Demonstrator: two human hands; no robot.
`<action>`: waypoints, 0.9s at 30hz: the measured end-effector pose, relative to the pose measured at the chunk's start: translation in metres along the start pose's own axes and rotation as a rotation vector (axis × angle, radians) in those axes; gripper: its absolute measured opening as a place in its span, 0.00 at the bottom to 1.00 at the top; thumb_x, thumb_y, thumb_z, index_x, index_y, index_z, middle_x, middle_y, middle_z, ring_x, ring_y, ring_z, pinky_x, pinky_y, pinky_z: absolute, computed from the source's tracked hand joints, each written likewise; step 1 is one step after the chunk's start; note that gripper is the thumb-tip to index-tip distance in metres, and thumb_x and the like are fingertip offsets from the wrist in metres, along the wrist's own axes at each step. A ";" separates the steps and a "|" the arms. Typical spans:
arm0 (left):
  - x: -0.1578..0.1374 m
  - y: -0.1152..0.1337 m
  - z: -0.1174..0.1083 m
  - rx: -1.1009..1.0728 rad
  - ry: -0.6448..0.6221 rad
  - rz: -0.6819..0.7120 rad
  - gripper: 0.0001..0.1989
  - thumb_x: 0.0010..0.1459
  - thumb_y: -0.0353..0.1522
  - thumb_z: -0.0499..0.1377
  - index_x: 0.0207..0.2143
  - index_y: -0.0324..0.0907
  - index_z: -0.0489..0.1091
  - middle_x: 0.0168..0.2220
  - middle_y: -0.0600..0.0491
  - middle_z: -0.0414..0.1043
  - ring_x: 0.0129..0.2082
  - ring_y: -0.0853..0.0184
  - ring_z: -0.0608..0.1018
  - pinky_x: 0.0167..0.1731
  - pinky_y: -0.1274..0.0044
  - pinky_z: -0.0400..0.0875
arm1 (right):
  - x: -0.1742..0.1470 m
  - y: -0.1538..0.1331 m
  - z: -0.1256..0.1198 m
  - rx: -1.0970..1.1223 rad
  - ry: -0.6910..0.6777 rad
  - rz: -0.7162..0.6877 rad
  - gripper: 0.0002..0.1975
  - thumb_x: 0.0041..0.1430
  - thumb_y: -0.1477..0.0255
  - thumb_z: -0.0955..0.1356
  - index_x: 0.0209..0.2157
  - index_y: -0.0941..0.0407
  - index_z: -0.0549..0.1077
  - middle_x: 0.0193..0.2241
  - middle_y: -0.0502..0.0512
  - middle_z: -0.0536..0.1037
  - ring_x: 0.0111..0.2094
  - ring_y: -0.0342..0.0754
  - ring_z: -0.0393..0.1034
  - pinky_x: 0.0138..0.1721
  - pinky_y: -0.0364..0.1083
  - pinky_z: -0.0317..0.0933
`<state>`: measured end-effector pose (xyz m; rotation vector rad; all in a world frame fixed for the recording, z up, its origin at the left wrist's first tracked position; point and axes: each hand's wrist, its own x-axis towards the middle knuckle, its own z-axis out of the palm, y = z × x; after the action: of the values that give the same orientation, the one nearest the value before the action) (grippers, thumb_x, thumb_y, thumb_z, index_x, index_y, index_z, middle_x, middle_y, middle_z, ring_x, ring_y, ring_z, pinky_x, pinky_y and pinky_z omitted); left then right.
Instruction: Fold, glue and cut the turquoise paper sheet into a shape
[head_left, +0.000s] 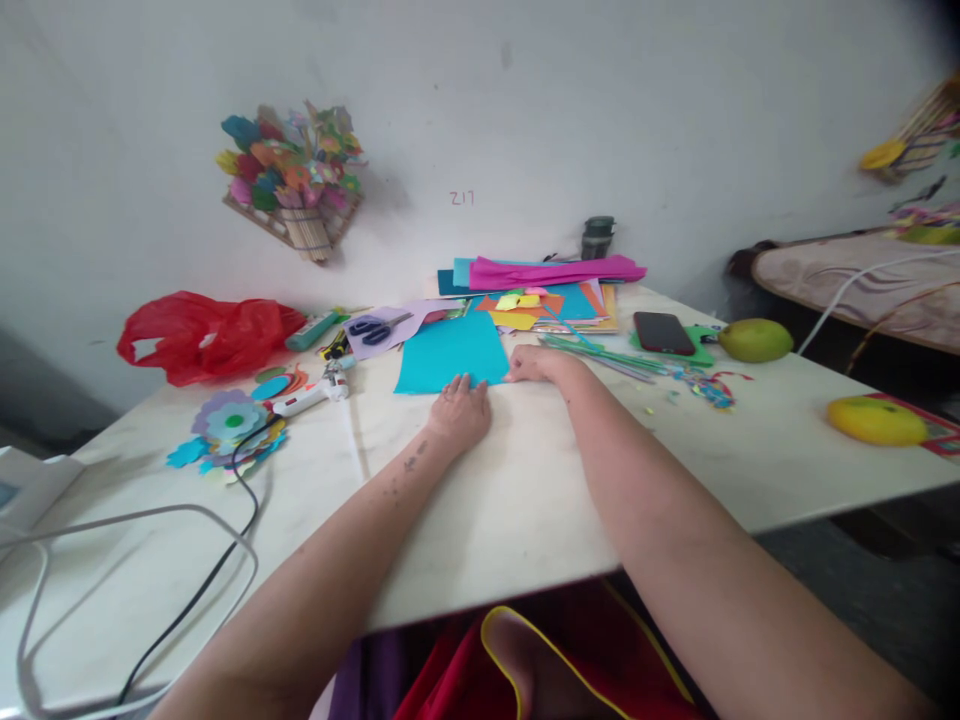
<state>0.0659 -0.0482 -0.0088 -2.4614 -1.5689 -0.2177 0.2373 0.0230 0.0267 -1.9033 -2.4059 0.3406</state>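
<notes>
A sheet of bright blue paper (pixel 454 352) lies flat on the table in front of me. My left hand (pixel 460 412) rests on its near edge, with the fingers stretched out over the paper. At the near right corner, my right hand (pixel 536 365) has its fingers closed in a pinch on the sheet. Beyond the blue sheet, scissors (pixel 375 326) with dark handles lie on pale purple paper (pixel 397 322). To the left is a white glue gun (pixel 311 395) with a black cord.
Paper flowers (pixel 232 425) are stacked at left, near a red plastic bag (pixel 210 335). Rolled green paper sticks (pixel 600 355), a phone (pixel 664 333) and two mangoes (pixel 756 340) lie at right. Coloured papers (pixel 555 272) are piled at the back. Cables (pixel 251 545) cross the left side.
</notes>
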 end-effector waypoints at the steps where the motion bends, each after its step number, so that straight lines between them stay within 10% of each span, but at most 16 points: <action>1: 0.000 0.000 0.000 -0.002 -0.001 -0.001 0.21 0.60 0.34 0.42 0.54 0.39 0.57 0.56 0.41 0.56 0.56 0.57 0.59 0.52 0.64 0.56 | -0.001 0.000 -0.001 -0.007 -0.029 0.000 0.13 0.48 0.62 0.67 0.27 0.58 0.73 0.26 0.53 0.75 0.26 0.43 0.67 0.26 0.40 0.56; 11: 0.007 -0.005 0.009 -0.023 0.018 0.117 0.22 0.60 0.32 0.39 0.54 0.32 0.56 0.58 0.44 0.54 0.58 0.63 0.56 0.56 0.71 0.49 | 0.000 0.003 -0.002 -0.139 0.056 0.083 0.24 0.41 0.52 0.68 0.33 0.57 0.74 0.47 0.63 0.65 0.50 0.59 0.56 0.47 0.51 0.54; 27: 0.008 0.008 -0.003 -0.139 -0.100 0.002 0.27 0.59 0.44 0.39 0.56 0.41 0.55 0.60 0.47 0.48 0.60 0.57 0.51 0.55 0.65 0.50 | 0.013 0.019 0.013 -0.080 0.103 0.090 0.35 0.42 0.54 0.68 0.50 0.59 0.64 0.53 0.63 0.61 0.55 0.57 0.51 0.52 0.49 0.49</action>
<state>0.0768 -0.0457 -0.0052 -2.6168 -1.6423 -0.2131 0.2503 0.0375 0.0090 -2.0136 -2.3064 0.1482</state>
